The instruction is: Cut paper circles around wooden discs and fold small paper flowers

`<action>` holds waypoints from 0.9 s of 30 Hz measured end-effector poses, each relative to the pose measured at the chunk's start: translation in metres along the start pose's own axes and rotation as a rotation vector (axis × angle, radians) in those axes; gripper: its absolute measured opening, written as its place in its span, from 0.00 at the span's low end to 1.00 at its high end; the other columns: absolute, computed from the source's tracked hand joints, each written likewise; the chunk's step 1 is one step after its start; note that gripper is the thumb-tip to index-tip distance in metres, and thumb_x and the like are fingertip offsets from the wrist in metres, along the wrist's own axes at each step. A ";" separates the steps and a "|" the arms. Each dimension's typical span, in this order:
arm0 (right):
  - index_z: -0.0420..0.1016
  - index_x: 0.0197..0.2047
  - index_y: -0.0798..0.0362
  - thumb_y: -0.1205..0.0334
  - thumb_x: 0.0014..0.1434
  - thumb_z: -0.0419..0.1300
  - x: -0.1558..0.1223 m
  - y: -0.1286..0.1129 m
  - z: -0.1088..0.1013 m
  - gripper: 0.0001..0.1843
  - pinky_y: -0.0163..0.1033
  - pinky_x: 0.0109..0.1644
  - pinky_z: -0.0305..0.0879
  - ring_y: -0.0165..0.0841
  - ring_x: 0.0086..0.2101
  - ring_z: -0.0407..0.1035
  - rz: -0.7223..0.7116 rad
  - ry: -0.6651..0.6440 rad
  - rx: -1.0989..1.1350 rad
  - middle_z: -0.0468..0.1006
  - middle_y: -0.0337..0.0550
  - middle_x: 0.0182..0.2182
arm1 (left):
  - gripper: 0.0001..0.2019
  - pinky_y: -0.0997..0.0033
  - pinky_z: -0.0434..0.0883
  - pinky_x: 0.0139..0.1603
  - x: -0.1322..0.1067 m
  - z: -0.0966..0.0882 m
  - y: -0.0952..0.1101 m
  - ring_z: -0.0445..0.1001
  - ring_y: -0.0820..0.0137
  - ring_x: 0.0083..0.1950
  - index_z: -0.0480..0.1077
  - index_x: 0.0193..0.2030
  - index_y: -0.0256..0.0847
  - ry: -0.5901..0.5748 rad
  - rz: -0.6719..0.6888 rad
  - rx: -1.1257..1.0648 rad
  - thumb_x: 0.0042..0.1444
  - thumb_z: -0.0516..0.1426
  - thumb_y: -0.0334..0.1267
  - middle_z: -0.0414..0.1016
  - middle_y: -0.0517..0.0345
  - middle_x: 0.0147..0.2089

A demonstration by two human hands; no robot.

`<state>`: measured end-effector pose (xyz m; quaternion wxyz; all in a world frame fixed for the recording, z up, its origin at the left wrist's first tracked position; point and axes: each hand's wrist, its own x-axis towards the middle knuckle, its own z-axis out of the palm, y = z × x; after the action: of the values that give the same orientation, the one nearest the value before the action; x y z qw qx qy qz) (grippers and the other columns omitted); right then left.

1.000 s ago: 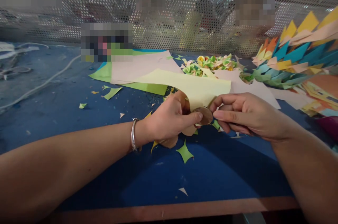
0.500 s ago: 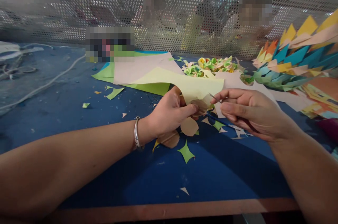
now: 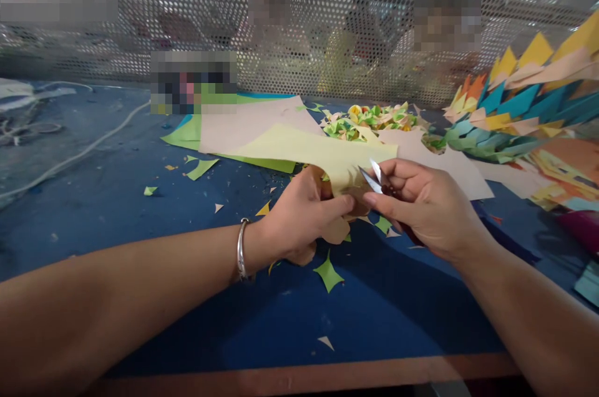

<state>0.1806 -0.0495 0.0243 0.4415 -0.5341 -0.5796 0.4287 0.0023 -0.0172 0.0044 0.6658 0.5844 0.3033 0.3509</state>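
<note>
My left hand pinches the lower edge of a pale yellow paper sheet between thumb and fingers. In my right hand is a small pair of scissors, blades parted and pointing left toward the yellow paper; its handles are mostly covered by my fingers. Brown-tan paper at the pinch is partly hidden by both hands. Below my left hand lie a round tan paper piece and another brown piece. A green star-shaped scrap rests on the blue table nearby.
Behind the hands lie a pale pink sheet and green paper. A pile of small coloured cuttings sits at the back. Layered pointed paper pieces stand at right. A perforated metal screen borders the table; people are behind it.
My right hand has moved slightly left and down, turning so that the scissors' blades show parted. The brown piece under my left thumb is now mostly covered.
</note>
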 end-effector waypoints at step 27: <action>0.74 0.54 0.54 0.43 0.63 0.59 -0.002 0.004 -0.006 0.25 0.31 0.17 0.54 0.21 0.15 0.58 -0.019 -0.008 -0.237 0.71 0.36 0.24 | 0.02 0.76 0.69 0.34 0.006 0.000 0.007 0.74 0.75 0.34 0.72 0.36 0.36 0.258 -0.100 -0.227 0.57 0.58 0.29 0.77 0.56 0.36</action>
<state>0.1879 -0.0515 0.0218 0.3772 -0.5754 -0.6329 0.3551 0.0055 -0.0117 0.0113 0.6997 0.4397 0.3735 0.4213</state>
